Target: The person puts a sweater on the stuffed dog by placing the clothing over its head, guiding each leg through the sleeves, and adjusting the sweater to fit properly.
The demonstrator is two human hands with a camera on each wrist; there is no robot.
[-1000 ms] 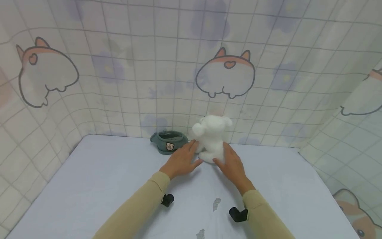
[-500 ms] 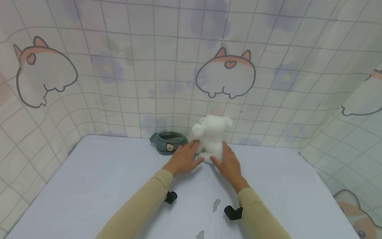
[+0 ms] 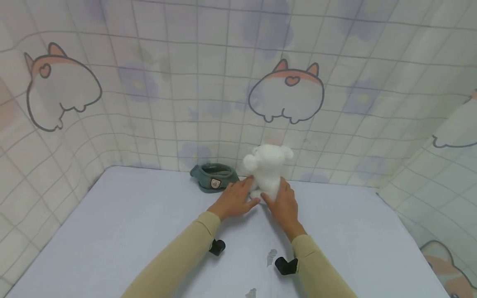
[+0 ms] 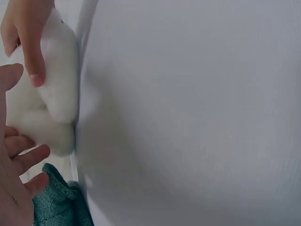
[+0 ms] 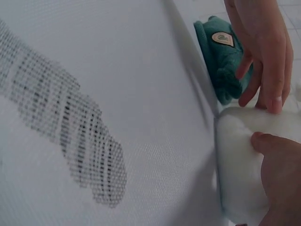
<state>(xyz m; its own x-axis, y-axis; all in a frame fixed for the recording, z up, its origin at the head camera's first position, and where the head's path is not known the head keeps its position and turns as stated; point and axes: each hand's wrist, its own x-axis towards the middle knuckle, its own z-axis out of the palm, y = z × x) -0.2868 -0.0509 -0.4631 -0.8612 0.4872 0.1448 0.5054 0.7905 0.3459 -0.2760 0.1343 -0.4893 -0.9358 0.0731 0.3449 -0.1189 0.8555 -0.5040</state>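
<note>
A white plush toy (image 3: 269, 163) sits upright at the table's back, close to the tiled-pattern cloth. Its face is turned from the head camera. My left hand (image 3: 233, 199) is at its left side with fingers spread and fairly straight, the fingertips at its lower body. On the toy's right lies my right hand (image 3: 284, 209), its thumb against the plush body (image 5: 240, 155) and its other fingers along the side. Just left of the toy stands a green knitted doll garment (image 3: 214, 178) with a small shield badge; the back of my left hand is near it.
A white-covered table (image 3: 130, 223) spreads before me, with grey worn patches (image 3: 272, 257) toward the front. Behind it and at both sides hangs a checked cloth (image 3: 179, 82) printed with corgis and flowers. Black wrist cameras (image 3: 286, 265) hang under both sleeves.
My right hand has moved left, closer in around the toy, and my left hand has shifted slightly right. The toy and the green garment stay in place. The head view has turned slightly.
</note>
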